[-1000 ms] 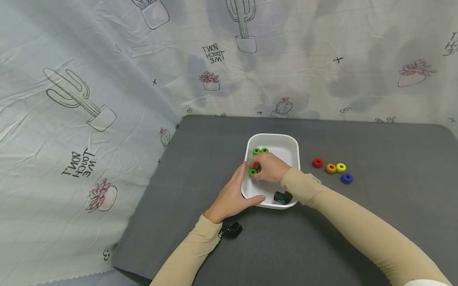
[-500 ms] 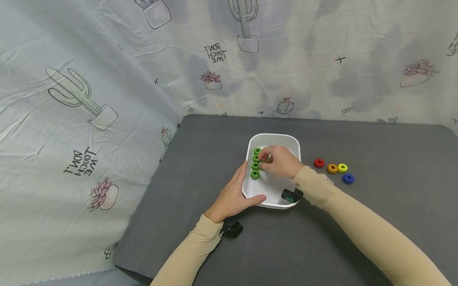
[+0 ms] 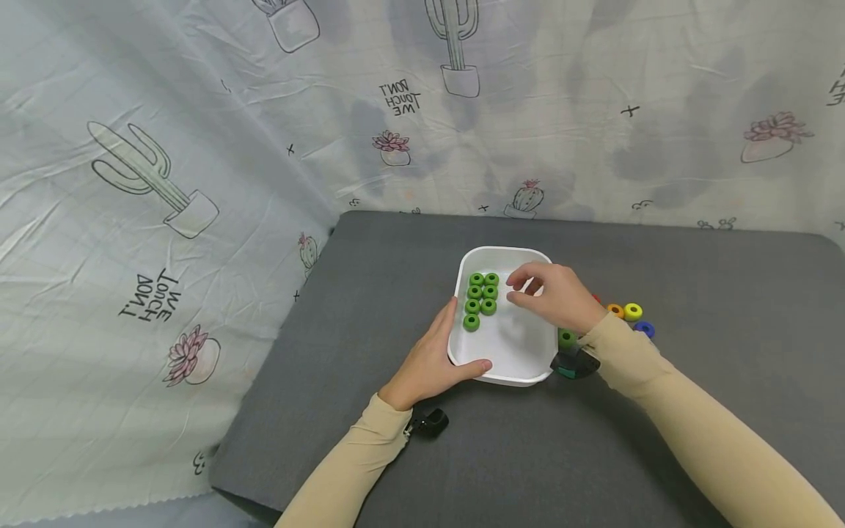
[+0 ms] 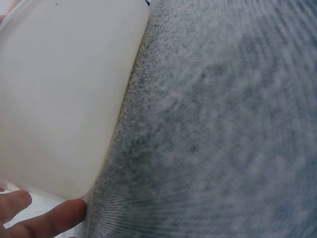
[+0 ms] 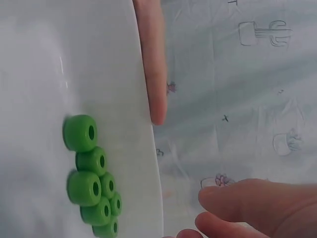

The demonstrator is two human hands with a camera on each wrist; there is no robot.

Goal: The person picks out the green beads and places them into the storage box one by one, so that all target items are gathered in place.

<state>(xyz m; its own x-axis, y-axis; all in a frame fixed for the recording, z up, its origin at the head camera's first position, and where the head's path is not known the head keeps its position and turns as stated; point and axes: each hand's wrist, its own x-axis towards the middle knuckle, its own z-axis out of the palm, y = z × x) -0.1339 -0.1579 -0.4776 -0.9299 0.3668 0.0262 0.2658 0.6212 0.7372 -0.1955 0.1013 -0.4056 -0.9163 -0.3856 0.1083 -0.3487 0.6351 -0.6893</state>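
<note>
Several green beads (image 3: 489, 292) with holes stand in two columns in the left part of a white tray (image 3: 515, 359); they also show as green beads (image 5: 91, 161) in the right wrist view. My left hand (image 3: 428, 361) lies against the tray's left side with fingers extended, its thumb touching the front rim. In the left wrist view, fingertips (image 4: 64, 215) touch the tray's lower corner. My right hand (image 3: 557, 293) hovers over the tray's right side. Its thumb and index finger are apart and loosely bent, and nothing is between them.
Right of the tray, a green bead (image 3: 566, 337) is partly hidden by the right wrist. Beyond it lie orange (image 3: 615, 311), yellow (image 3: 632, 312) and blue (image 3: 644, 328) beads. A red bead (image 3: 596, 298) is mostly covered. Patterned cloth (image 3: 396, 147) hangs behind the grey table (image 3: 396, 257).
My right hand has moved right, away from the green beads, uncovering both columns. A green bead beside the tray now shows under the wrist. The left hand stays in place.
</note>
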